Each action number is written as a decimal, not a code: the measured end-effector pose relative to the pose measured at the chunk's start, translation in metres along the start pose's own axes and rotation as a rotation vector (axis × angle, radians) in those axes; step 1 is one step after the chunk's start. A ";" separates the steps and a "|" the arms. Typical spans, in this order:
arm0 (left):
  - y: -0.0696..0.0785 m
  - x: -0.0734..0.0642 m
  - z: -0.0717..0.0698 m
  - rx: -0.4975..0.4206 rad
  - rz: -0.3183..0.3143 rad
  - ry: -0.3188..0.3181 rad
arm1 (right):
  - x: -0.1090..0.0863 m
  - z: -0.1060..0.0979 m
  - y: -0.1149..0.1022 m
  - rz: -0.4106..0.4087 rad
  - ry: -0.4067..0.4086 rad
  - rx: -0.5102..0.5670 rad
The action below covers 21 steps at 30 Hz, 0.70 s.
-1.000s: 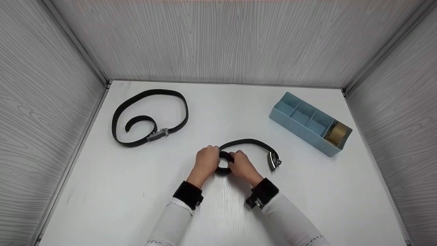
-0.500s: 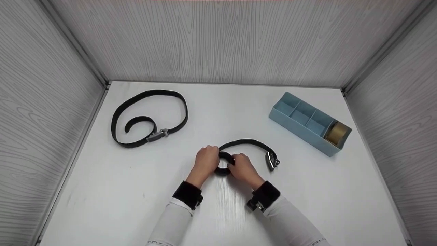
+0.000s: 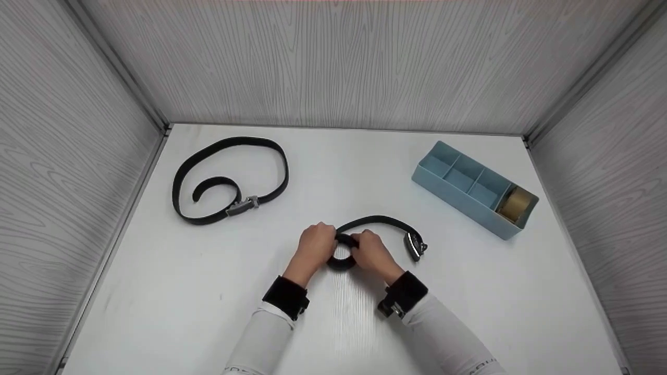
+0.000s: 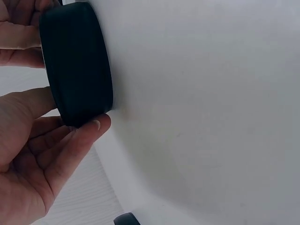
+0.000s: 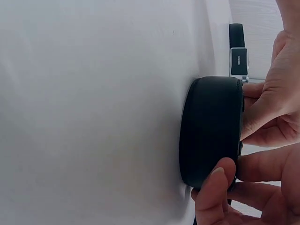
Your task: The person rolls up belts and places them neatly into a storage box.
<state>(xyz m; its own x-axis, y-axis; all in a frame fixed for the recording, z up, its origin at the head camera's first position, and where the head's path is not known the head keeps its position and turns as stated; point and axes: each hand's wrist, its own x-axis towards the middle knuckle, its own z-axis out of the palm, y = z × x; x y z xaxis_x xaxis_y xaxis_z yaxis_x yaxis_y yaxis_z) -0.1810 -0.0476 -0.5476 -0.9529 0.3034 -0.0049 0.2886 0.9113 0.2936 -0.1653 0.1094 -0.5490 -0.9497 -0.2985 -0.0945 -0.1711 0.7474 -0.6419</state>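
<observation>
Between both hands, at the middle of the table, stands a black belt rolled into a ring-shaped coil. My left hand grips the coil's left side, and my right hand grips its right side. The wrist views show fingers and thumbs pressed on the coil's smooth outer band and inside its edge. From the coil's far side the unrolled strap arcs right to a silver buckle, which lies on the table. The hands partly cover the coil.
A second black belt lies in a loose loop at the back left, with its buckle near the loop's front. At the back right, a blue compartment box holds a brown tape roll. Grey panels enclose the table.
The buckle has slid slightly left, towards the hands. My right hand's fingers have shifted a little on the coil; both hands keep their grip. The other belt and the box have not moved.
</observation>
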 end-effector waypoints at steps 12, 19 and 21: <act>0.010 0.000 0.005 -0.032 -0.048 0.018 | -0.005 -0.005 -0.002 0.164 0.016 -0.003; 0.009 0.000 0.003 0.005 -0.022 0.026 | -0.005 -0.006 -0.001 0.083 0.004 -0.043; 0.009 0.000 0.003 0.000 -0.029 0.026 | -0.008 -0.007 -0.002 0.081 -0.002 -0.096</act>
<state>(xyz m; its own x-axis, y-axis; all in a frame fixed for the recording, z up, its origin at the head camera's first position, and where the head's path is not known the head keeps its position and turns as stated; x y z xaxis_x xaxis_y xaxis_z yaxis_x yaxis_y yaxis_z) -0.1785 -0.0387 -0.5482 -0.9630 0.2691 0.0115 0.2606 0.9198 0.2935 -0.1593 0.1144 -0.5410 -0.9610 -0.2358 -0.1445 -0.1182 0.8228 -0.5559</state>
